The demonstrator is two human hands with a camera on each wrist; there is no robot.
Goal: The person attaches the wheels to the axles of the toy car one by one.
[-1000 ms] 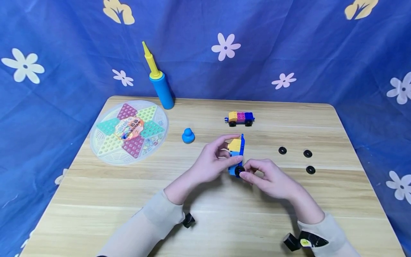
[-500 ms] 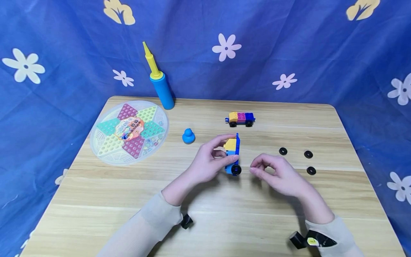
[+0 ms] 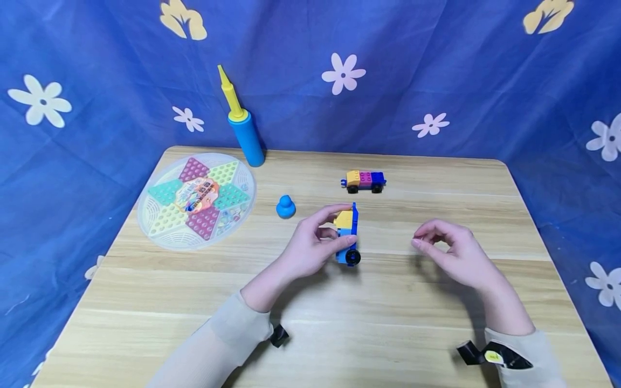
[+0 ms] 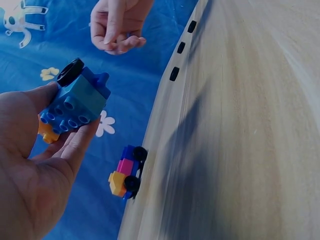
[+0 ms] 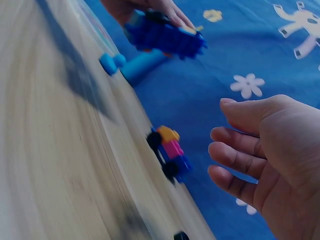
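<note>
The left hand [image 3: 310, 245] grips a block car [image 3: 347, 234] between thumb and fingers, holding it just above the middle of the table [image 3: 339, 328]. The car is turned on end: a blue base, a yellow block on the side facing the palm, and one black wheel [image 3: 352, 257] at its lower end. In the left wrist view the blue studs [image 4: 70, 107] face the camera and the wheel [image 4: 70, 71] sits at the top of the piece.

The right hand [image 3: 453, 250] hovers apart from the car, to its right, over the table. Its fingers are loosely curled with thumb and forefinger close together; it seems to hold nothing, though the tips are small in the head view.

Three loose wheels [image 4: 181, 47] lie in a row on the table in the left wrist view. A finished car [image 3: 364, 180] stands farther back. A blue knob [image 3: 285, 207], a round game board [image 3: 196, 198] and a pump [image 3: 241, 126] sit to the left.
</note>
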